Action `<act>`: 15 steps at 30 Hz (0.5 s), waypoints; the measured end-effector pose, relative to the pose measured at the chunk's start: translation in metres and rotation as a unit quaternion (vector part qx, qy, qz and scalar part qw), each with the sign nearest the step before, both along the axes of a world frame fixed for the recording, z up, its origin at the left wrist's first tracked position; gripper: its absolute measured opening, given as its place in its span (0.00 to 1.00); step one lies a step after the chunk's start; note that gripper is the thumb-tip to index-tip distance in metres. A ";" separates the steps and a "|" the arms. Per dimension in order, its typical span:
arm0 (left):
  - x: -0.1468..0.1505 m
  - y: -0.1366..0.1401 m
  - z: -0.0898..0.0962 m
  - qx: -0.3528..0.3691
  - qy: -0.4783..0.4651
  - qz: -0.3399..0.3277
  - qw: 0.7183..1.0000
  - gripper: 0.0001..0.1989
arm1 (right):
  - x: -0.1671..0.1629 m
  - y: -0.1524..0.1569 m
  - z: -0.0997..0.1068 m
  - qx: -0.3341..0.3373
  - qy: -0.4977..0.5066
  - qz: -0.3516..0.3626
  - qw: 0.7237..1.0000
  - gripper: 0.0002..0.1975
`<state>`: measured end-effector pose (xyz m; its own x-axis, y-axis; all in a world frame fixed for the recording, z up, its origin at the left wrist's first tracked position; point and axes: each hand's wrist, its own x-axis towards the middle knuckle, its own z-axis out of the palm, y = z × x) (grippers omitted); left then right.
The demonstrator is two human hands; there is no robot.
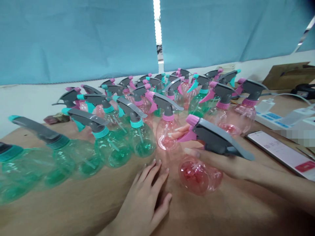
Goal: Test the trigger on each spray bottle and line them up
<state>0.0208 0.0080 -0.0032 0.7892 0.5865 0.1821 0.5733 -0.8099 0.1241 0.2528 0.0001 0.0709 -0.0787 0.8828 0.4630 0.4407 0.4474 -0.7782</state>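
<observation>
My right hand (200,152) is around the neck of a pink spray bottle (197,175) with a grey head and a pink nozzle and trigger. Its fingers show beside the trigger, and the hand hides the bottle's neck. Palm down on the brown table (98,209), my left hand (145,196) lies with fingers apart, holding nothing. Just beyond both hands stands another pink spray bottle (168,131). A green spray bottle (142,141) with a turquoise collar is beyond my left fingertips.
More green spray bottles (113,149) line the left side, and several pink and green ones crowd behind. At right lie a phone (278,147) and a white power strip (273,119) with plugs. A cardboard box (287,75) sits at the back right, before a blue curtain (78,39).
</observation>
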 end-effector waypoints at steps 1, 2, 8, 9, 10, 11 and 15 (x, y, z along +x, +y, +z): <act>0.000 0.000 0.000 -0.002 0.001 0.000 1.000 0.23 | -0.001 0.000 0.001 0.002 0.001 0.001 1.000 0.07; 0.000 0.000 0.000 -0.003 0.001 -0.001 1.000 0.23 | -0.002 0.001 0.001 0.000 0.003 0.007 1.000 0.08; -0.001 0.001 -0.001 0.002 -0.004 -0.004 1.000 0.23 | -0.005 -0.003 0.005 -0.051 0.034 0.018 0.998 0.10; -0.001 0.001 -0.002 0.005 -0.004 -0.006 1.000 0.23 | -0.005 -0.003 0.005 -0.056 0.041 0.018 0.997 0.13; -0.001 0.001 -0.002 0.008 -0.004 -0.007 1.000 0.23 | -0.004 -0.004 0.004 -0.056 0.046 0.020 0.997 0.15; -0.001 0.002 -0.003 0.010 -0.003 -0.007 1.000 0.23 | -0.004 -0.004 0.002 -0.051 0.048 0.022 0.997 0.16; -0.002 0.002 -0.003 0.014 -0.002 -0.007 1.000 0.22 | -0.001 -0.004 -0.001 -0.037 0.010 0.021 0.999 0.06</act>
<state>0.0193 0.0102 -0.0058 0.7960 0.5706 0.2019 0.5620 -0.8206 0.1038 0.2521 -0.0043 0.0697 -0.1084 0.9105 0.3992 0.4061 0.4070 -0.8182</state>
